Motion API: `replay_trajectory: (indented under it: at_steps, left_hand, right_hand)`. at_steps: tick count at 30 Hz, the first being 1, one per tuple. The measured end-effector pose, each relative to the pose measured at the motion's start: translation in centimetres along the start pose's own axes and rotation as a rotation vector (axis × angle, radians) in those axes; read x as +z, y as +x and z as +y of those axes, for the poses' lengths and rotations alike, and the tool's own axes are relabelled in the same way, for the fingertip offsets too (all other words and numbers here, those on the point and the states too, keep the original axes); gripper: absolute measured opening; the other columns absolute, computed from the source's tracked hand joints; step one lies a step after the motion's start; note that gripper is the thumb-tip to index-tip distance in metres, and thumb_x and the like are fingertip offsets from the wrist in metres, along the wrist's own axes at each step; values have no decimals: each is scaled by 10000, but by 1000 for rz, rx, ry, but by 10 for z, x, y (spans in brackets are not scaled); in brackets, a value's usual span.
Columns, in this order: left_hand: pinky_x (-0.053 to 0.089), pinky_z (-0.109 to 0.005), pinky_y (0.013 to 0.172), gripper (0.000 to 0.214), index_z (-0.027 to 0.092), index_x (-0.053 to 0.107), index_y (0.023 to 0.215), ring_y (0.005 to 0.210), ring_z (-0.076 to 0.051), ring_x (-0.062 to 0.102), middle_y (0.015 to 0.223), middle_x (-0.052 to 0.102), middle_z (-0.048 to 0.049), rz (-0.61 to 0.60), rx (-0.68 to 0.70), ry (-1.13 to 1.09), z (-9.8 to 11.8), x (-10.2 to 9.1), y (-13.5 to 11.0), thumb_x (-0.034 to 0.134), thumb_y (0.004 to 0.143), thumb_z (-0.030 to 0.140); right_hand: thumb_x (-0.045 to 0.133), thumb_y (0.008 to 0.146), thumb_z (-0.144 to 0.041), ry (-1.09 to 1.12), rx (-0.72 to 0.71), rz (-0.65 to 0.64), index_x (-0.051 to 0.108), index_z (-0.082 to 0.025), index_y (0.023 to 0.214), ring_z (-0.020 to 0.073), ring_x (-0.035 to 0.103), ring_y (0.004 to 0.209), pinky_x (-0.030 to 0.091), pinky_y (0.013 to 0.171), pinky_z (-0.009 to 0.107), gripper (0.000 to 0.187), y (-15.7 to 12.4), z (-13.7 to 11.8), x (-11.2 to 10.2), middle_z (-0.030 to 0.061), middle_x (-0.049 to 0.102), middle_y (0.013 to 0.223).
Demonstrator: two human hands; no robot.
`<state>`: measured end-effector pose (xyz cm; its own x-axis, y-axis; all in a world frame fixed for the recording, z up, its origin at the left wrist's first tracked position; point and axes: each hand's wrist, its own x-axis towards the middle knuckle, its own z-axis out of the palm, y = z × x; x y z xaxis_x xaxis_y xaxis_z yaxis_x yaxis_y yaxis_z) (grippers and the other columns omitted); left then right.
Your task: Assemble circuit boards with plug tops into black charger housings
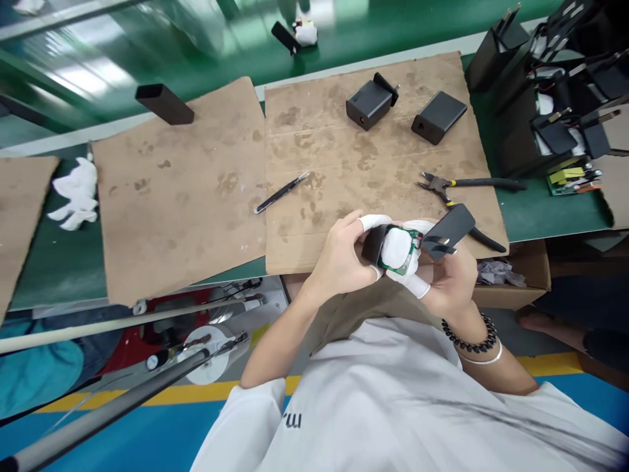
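Low over the front edge of the bench, my left hand (339, 255) grips a black plastic adapter housing (374, 244) by its sides. My right hand (455, 278) holds a green circuit board (403, 262) topped with a white block (396, 248), whose left end meets the housing's mouth. Joined to the board's right end is a black plug cover (455, 229) with metal prongs. White finger cots cover fingertips on both hands. Just behind my right hand lie cutting pliers (442, 187) with black and yellow handles, partly hidden by the plug cover.
Tweezers (281, 193) lie on the cardboard mat (304, 242). Two black adapters (369, 105) (439, 117) sit farther back. An empty-looking housing (164, 103) rests at left, near crumpled white material (76, 195). Several adapter units (521, 111) stand at right; another board assembly (305, 33) lies on the green surface beyond.
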<state>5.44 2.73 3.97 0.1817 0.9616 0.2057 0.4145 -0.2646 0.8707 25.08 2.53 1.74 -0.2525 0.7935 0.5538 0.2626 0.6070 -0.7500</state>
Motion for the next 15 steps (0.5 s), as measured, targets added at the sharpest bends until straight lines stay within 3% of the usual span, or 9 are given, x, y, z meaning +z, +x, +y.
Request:
replay_trajectory:
  at_steps: [6, 9, 10, 13, 14, 15]
  left_hand:
    - [421, -287, 661, 526, 191, 735, 1140, 699, -144, 489, 810, 548, 10, -46, -12, 63, 1, -1, -1, 682, 623, 108]
    - [461, -306, 687, 556, 178, 730, 1179, 698, -155, 516, 805, 566, 9, -91, 12, 121, 4, -12, -1, 710, 623, 143]
    - [487, -318, 717, 579, 185, 721, 1215, 723, -168, 556, 832, 607, 1, -161, 28, 139, 2, -20, 3, 719, 637, 151]
    - [554, -355, 883, 595, 270, 684, 1335, 964, -221, 692, 1073, 741, -32, -575, 93, 197, -16, -61, 41, 719, 747, 186]
    - [556, -371, 956, 541, 287, 689, 1330, 1088, -236, 693, 1201, 744, -40, -607, 101, 230, -26, -79, 64, 723, 793, 231]
    - [545, -389, 1010, 447, 274, 705, 1269, 1152, -238, 673, 1240, 739, -37, -426, 56, 311, -38, -97, 91, 737, 823, 274]
  right_hand:
    - [819, 853, -256, -4, 54, -80, 662, -262, 1294, 294, 757, 1043, 635, 871, 414, 468, 9, -4, -5, 98, 779, 1187]
    - [816, 859, -289, -1, 91, -106, 667, -257, 1245, 291, 745, 1024, 633, 844, 408, 415, 14, -6, -4, 95, 767, 1152]
    - [811, 858, -287, -4, 95, -113, 667, -256, 1237, 290, 743, 1022, 632, 839, 407, 406, 15, -6, -3, 92, 762, 1148]
    - [791, 867, -293, 2, 45, -110, 652, -249, 1263, 287, 741, 1019, 630, 841, 412, 423, 14, 0, 3, 90, 756, 1152]
    - [793, 873, -319, 15, 20, -97, 642, -244, 1284, 290, 740, 1033, 630, 858, 421, 445, 13, 4, 5, 97, 754, 1169]
    - [796, 880, -353, 33, -2, -80, 633, -238, 1305, 294, 739, 1055, 629, 880, 431, 470, 12, 8, 8, 107, 751, 1191]
